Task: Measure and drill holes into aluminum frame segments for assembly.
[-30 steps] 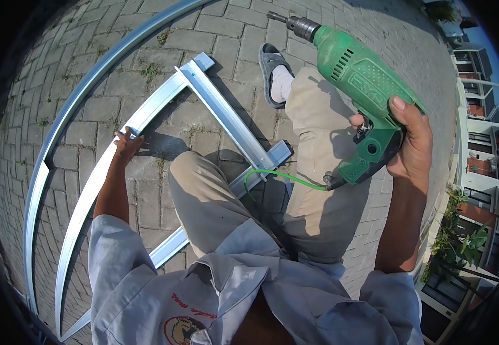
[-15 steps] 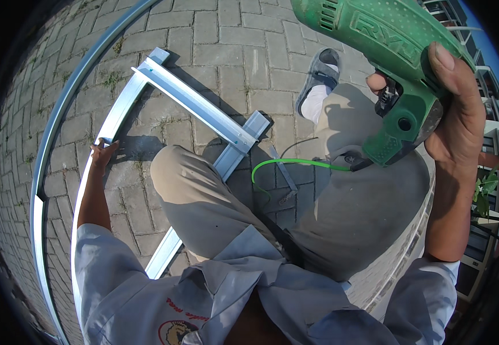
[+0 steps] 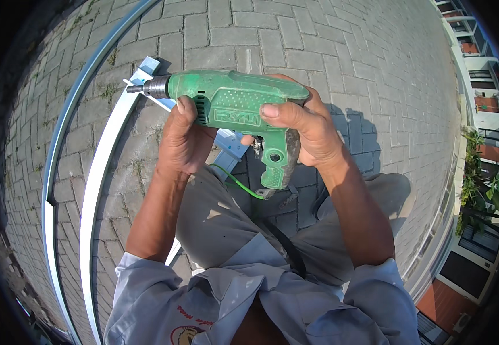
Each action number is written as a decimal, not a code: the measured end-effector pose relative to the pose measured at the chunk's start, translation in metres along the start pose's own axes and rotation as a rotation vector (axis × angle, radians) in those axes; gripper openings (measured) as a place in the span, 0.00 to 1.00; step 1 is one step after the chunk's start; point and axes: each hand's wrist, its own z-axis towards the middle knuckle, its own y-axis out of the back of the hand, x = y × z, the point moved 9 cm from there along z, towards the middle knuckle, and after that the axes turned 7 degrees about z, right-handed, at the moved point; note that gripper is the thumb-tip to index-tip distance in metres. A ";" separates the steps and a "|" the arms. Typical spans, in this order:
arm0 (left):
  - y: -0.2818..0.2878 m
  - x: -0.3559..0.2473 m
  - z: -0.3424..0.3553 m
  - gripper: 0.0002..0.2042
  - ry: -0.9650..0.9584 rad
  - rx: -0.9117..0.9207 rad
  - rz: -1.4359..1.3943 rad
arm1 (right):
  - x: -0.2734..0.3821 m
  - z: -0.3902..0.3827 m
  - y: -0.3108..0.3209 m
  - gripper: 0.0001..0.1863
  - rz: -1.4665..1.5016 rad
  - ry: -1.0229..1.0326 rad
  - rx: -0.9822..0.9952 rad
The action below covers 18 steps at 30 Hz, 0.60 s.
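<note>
A green electric drill is held up in front of me in both hands, its dark chuck and bit toward the left. My right hand grips the rear of the drill, thumb along its near side and a finger by the trigger. Under the front of the body, just behind the chuck, my left hand supports it with the thumb up against the vents. From the handle's base runs a bright green cord. Behind the drill, joined silvery metal channels lie on the ground, partly hidden by it.
A second long metal channel curves along the left. Grey paving bricks cover the ground. My bent legs are below the drill. Green plants and house fronts stand at the far right.
My left hand has let go of the metal channel and come up to the drill. My right hand has brought the drill left and lower, its chuck now in view.
</note>
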 end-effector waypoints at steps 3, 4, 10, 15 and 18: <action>0.014 0.020 0.002 0.26 -0.006 -0.149 -0.057 | -0.033 0.008 0.059 0.28 0.030 0.004 -0.021; 0.034 0.019 0.000 0.22 -0.031 -0.222 -0.003 | -0.050 0.017 0.095 0.27 0.140 -0.072 -0.125; 0.072 0.034 -0.024 0.17 -0.088 -0.409 0.100 | -0.271 -0.078 0.294 0.33 -1.343 -0.701 -0.407; 0.081 0.018 -0.050 0.16 -0.137 -0.643 0.193 | -0.334 -0.151 0.289 0.29 -1.449 -0.702 -0.442; 0.075 0.003 -0.073 0.16 -0.197 -0.744 0.227 | -0.326 -0.148 0.282 0.29 -1.491 -0.556 -0.468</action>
